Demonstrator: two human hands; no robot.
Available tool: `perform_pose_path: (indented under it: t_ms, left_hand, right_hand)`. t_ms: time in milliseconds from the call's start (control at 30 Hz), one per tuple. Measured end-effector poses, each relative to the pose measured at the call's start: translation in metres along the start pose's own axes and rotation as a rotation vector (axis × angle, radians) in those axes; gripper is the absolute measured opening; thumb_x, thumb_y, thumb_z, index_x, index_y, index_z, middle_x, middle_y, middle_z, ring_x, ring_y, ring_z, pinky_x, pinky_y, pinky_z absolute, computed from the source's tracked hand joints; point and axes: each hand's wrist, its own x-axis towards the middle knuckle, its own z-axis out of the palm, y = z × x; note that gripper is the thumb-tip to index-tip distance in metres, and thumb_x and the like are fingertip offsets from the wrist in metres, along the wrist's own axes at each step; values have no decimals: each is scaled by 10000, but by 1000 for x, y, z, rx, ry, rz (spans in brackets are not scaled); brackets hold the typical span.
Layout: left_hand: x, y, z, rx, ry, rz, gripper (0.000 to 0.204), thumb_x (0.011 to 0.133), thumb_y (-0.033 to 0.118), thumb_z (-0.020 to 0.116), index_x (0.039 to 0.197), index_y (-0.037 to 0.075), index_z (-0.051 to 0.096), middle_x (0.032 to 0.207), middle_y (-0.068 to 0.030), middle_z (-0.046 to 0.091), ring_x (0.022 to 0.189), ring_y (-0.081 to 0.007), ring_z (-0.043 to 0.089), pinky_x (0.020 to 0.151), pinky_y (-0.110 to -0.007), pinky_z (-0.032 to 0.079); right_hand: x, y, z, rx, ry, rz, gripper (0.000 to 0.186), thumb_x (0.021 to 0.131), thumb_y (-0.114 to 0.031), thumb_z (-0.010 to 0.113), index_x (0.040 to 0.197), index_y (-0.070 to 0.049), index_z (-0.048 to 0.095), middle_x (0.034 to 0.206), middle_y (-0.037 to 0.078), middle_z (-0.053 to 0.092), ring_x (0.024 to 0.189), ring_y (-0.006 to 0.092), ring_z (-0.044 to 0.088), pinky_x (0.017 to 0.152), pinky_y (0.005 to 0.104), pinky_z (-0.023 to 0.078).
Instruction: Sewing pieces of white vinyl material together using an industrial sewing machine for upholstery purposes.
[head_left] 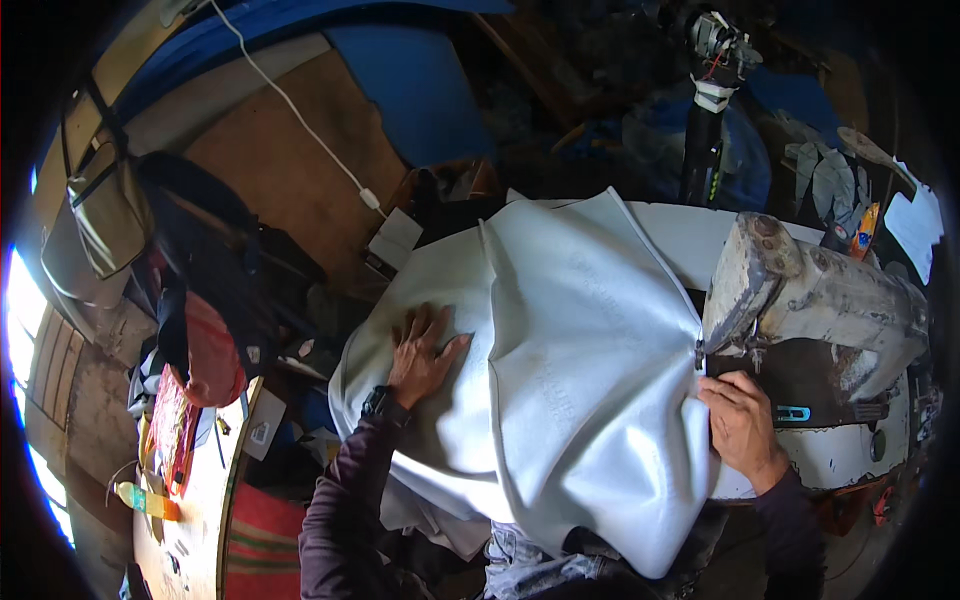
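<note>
While pressing grey sheet (575, 320) with spread left hand (423, 362) and pinching its edge with right hand (742, 420), could pucker it by tugging unevenly.

Dark plum sleeves (342, 510), black wristwatch (379, 403), faded blue-grey trousers (528, 568)

We get white glare far left; the back is dim. We see the sheet (590, 320) shine; edges bend.
</note>
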Motion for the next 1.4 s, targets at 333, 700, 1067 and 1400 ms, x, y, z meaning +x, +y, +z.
perform_pose_path:
  t_ms: [333,700,1067,1400]
  left_hand:
    - [130,-26,41,-250,107,383,415,1032,342,674,1324,50,717,1414,-239,650,1337,-412,584,1143,-475,443]
    - [61,36,-37,-410,-113,188,409,1112,336,547,1152,-29,726,925,-199,743,795,-328,728,737,-426,563]
    - [-9,89,-38,-54,-57,221,548,1001,229,707,1508,90,554,854,-169,680,793,-367,687,739,-507,507]
    - [45,116,-48,18,316,642,323,1025,58,609,1346,93,631,1130,-205,685,947,-458,698,780,-529,556]
  right_hand:
    - [5,-7,23,-214,1,-37,207,800,-130,725,993,-59,744,1200,44,714,1112,229,605,964,391,529]
    - [-96,-110,-8,11,349,190,142,841,-57,763,976,-27,729,818,70,656,825,250,630,777,420,533]
    - [-124,-187,102,525,303,376,367,840,-275,777,1100,-21,722,1000,204,734,875,399,716,812,498,576]
    - [-122,-206,50,399,238,376,288,820,-262,764,937,-19,662,849,179,670,841,334,666,807,501,532]
